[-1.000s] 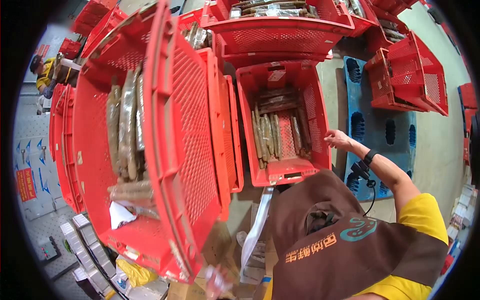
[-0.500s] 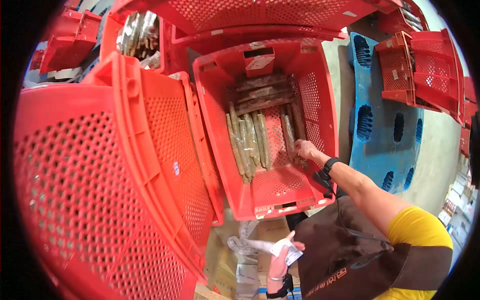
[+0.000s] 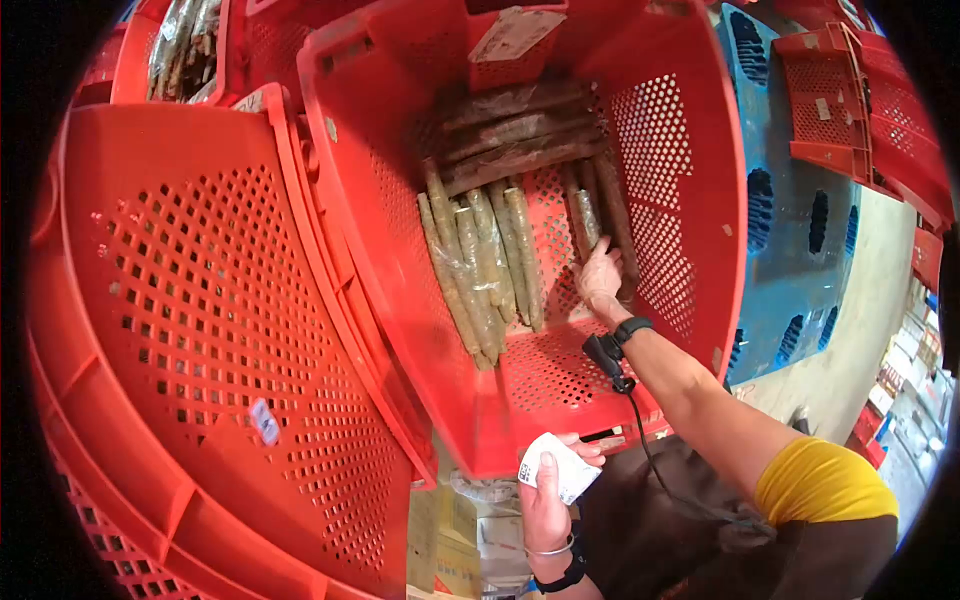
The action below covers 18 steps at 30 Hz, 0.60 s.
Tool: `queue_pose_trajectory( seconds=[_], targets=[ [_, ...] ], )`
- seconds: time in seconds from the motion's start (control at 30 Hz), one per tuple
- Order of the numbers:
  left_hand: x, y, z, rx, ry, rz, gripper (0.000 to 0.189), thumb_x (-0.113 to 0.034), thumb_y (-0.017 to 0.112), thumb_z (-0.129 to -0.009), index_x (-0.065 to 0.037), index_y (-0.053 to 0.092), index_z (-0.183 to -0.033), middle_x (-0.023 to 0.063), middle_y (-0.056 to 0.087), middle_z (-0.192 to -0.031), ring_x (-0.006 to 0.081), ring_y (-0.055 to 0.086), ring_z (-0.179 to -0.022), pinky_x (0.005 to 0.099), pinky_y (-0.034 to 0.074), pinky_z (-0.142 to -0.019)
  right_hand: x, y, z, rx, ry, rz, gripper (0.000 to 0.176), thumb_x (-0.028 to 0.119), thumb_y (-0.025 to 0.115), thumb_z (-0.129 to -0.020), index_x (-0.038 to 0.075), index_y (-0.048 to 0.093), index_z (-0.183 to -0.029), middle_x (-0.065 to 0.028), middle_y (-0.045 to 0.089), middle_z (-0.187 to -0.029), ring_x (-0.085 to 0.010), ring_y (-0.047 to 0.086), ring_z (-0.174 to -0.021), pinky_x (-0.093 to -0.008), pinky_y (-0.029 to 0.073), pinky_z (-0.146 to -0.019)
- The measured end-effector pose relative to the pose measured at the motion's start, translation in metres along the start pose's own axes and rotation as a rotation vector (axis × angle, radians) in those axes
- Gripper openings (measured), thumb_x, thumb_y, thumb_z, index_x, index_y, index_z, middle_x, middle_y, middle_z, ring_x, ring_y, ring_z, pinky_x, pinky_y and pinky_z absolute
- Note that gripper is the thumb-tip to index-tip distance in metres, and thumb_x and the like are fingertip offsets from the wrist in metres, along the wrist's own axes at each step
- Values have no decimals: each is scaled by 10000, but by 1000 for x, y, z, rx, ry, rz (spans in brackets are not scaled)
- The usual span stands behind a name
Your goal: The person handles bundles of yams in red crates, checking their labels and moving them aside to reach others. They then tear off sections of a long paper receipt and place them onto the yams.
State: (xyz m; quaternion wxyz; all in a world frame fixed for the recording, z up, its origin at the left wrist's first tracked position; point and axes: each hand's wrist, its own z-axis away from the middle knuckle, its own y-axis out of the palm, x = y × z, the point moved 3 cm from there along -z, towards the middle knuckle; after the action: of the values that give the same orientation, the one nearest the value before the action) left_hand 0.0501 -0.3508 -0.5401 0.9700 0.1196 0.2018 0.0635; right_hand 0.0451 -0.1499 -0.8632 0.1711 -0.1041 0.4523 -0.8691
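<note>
Right hand [image 3: 600, 275] on the plastic-wrapped brown root bundle [image 3: 590, 215] in the red perforated plastic crate [image 3: 690, 200] (closure unclear). Best grasped mid-length, I'd say. Left hand [image 3: 545, 500] pinches a white paper slip [image 3: 560, 468].

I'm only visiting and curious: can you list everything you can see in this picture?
centre crate: one, red, middle, perforated walls
wrapped sticks: many, tan and brown, lying in the centre crate
near crate: one, red, left, close to the camera
far crates: several, red, upper right
pallet: one, blue, right of the centre crate
paper slip: one, white, in the left hand
left hand: below the centre crate, gripping the paper slip
right hand: inside the centre crate, on a wrapped stick; black wristband
</note>
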Motion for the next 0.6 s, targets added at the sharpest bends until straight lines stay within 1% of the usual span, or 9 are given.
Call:
queue_pose_trajectory(
  seconds=[0.1,0.17,0.2,0.3,0.37,0.43,0.5,0.57,0.6],
  targets=[
    [-30,4,-17,9,9,-70,404,-276,352,-1044,68,512,-1182,173,667,-917,261,666,-844,360,523,-819,0,6,2,-54,8,-41,866,312,828,-711,28,300,-1336,-264,496,-1176,-431,524,-1095,-486,474,-911],
    [-40,11,-22,-22,10,-52,361,-207,343,-1034,78,505,-1185,179,669,-897,259,667,-840,358,528,-813,6,6,4,129,-7,-253,908,308,846,-688,25,287,-1345,-276,533,-1153,-445,557,-1063,-492,488,-890],
    [-43,14,-23,-54,61,-100,356,-227,354,-1024,62,507,-1166,186,661,-858,260,658,-802,364,524,-781,11,11,6,33,-121,-217,922,317,847,-689,24,281,-1355,-280,562,-1129,-460,579,-1033,-496,497,-877],
    [-32,8,-27,-75,160,-116,320,-207,374,-1010,49,497,-1157,199,652,-824,260,652,-747,367,526,-740,23,21,1,48,-93,-213,883,261,806,-733,11,268,-1387,-299,494,-1196,-458,522,-1100,-512,476,-902],
    [-18,1,-29,-28,242,-13,257,-94,336,-985,59,416,-1176,217,660,-901,259,671,-819,358,541,-790,24,24,11,91,-217,-147,866,221,770,-760,-14,236,-1400,-302,464,-1223,-453,486,-1141,-513,464,-917],
    [-12,4,-36,-19,241,8,231,-103,351,-997,46,382,-1171,226,658,-902,267,674,-805,368,546,-773,23,26,29,72,-371,-37,951,275,769,-766,-38,166,-1432,-304,461,-1255,-459,489,-1149,-492,459,-957],
    [-13,7,-45,-59,267,-102,238,-131,356,-1017,46,387,-1173,225,659,-908,267,677,-795,365,547,-762,22,13,24,258,-357,40,926,341,785,-757,-46,259,-1414,-288,468,-1282,-446,509,-1139,-486,457,-975],
    [-19,8,-50,-84,281,-71,243,-155,361,-1031,43,405,-1165,214,664,-915,262,679,-794,355,541,-757,36,-46,19,412,-466,124,766,348,747,-812,-16,390,-1383,-232,490,-1312,-393,539,-1125,-474,459,-970],
    [-20,3,-53,-100,276,-90,236,-149,367,-1030,45,417,-1157,208,666,-921,260,680,-795,350,539,-755,46,-89,30,368,-695,-97,674,324,720,-842,8,439,-1366,-203,508,-1306,-368,548,-1123,-465,458,-973]
  ],
)
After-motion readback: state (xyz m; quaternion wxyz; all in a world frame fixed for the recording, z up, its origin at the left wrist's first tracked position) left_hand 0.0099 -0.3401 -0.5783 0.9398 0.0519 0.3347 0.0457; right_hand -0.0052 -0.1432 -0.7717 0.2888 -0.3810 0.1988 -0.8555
